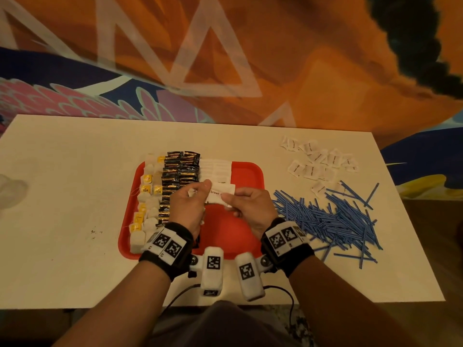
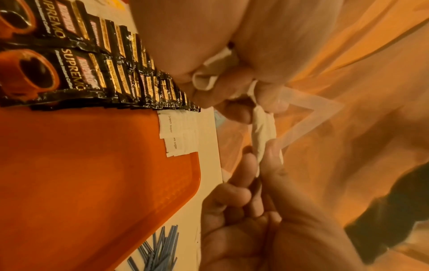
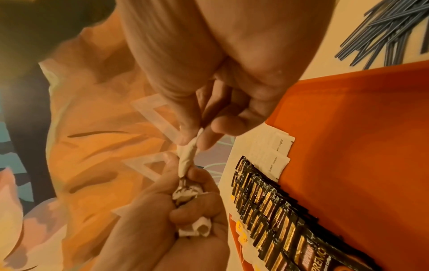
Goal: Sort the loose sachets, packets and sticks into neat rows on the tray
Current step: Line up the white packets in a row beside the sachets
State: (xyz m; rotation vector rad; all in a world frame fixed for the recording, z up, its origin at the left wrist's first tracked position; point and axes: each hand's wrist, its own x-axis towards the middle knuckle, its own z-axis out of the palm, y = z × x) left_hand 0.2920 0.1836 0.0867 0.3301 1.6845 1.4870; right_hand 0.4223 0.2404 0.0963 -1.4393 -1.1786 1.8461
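Note:
Both hands hover over the red tray (image 1: 248, 171) with one white brown sugar sachet (image 1: 220, 194) stretched between them. My left hand (image 1: 203, 189) pinches its left end and keeps several more white sachets (image 3: 199, 227) bunched in its palm. My right hand (image 1: 230, 199) pinches the right end between thumb and fingers. The wrist views show the sachet (image 2: 262, 132) (image 3: 188, 157) edge-on between the two hands. On the tray lie tea bags (image 1: 146, 196) at the left, two columns of black coffee sachets (image 1: 178, 176), and a row of sugar sachets (image 1: 215, 171).
Loose white sugar sachets (image 1: 318, 161) lie scattered on the white table at the back right. A heap of blue sticks (image 1: 330, 219) sits to the right of the tray. The tray's right half (image 2: 92, 174) is bare red. A painted wall stands behind the table.

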